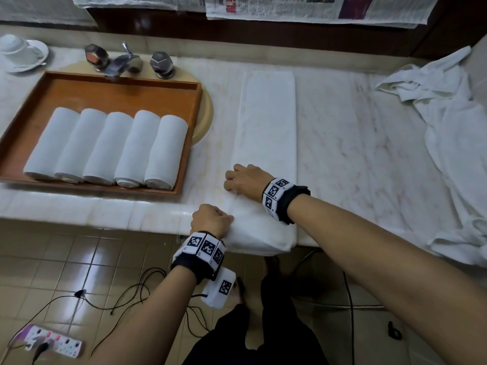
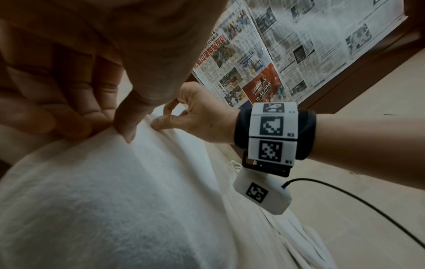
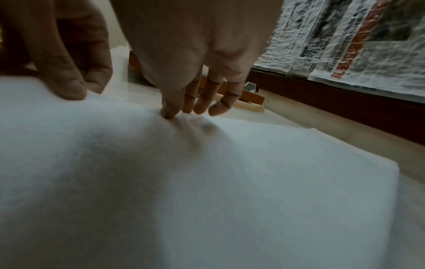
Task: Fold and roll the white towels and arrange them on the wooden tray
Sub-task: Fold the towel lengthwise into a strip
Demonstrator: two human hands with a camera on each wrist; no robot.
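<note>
A long folded white towel [image 1: 266, 122] lies on the marble counter, its near end hanging over the front edge. My left hand [image 1: 212, 219] grips the towel's left edge at the counter's front; in the left wrist view the left hand [image 2: 119, 131] pinches the cloth [image 2: 115, 191] between thumb and fingers. My right hand [image 1: 237, 180] pinches the same edge a little farther in, and its fingers [image 3: 170, 107] dig into the towel [image 3: 230, 172]. At the left, the wooden tray [image 1: 118, 97] holds several rolled white towels [image 1: 105, 146] side by side.
A heap of unfolded white towels [image 1: 453, 143] covers the counter's right end. A faucet with two knobs [image 1: 123, 61] stands behind the tray, with a cup on a saucer [image 1: 18, 52] at far left. Newspaper [image 1: 316, 9] hangs on the back wall. A power strip [image 1: 52, 341] and cables lie on the floor.
</note>
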